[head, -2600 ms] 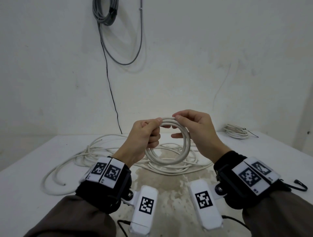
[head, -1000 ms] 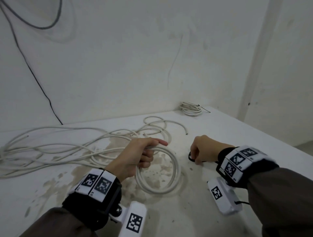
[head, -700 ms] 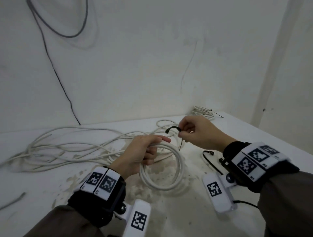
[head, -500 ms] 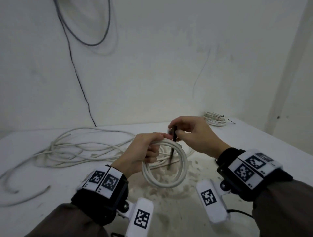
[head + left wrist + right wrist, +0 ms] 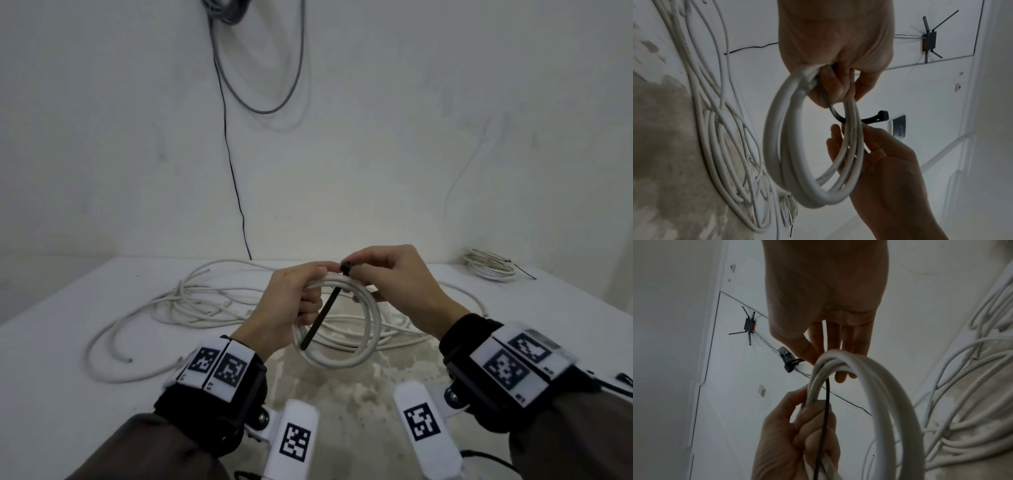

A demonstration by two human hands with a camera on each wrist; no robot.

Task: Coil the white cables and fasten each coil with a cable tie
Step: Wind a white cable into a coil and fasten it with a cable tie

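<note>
Since a moment ago, both hands have risen to centre view and the black cable tie (image 5: 325, 310) now hangs across the white coil (image 5: 346, 329) instead of being carried toward it.

At far left, about 9 o'clock from the hands, loose white cables (image 5: 191, 301) sprawl over the table (image 5: 51, 394).

Next comes the left hand (image 5: 286, 310). Its fingers (image 5: 835, 91) are curled tight round the top of the coil at roughly 11 o'clock on the ring, holding the loops bunched together. The coil hangs upright, off the table.

The tie's long axis runs from its head at 12 o'clock on the ring, slanting down toward 7 o'clock, with the tail lying in front of the loops and ending inside the ring's opening. In the left wrist view the strap bends round the bundle.

The right hand (image 5: 394, 291) sits just right of the head, at 1 o'clock on the ring. Thumb and forefinger pinch the tie's head; its other fingers (image 5: 856, 340) lie fairly straight against the coil's far side.

The left hand is nearer the tail, so bringing the tail round to the head is likely next.

At far right, at 2 o'clock, a finished bundle (image 5: 489, 265) lies near the table's back corner.
</note>
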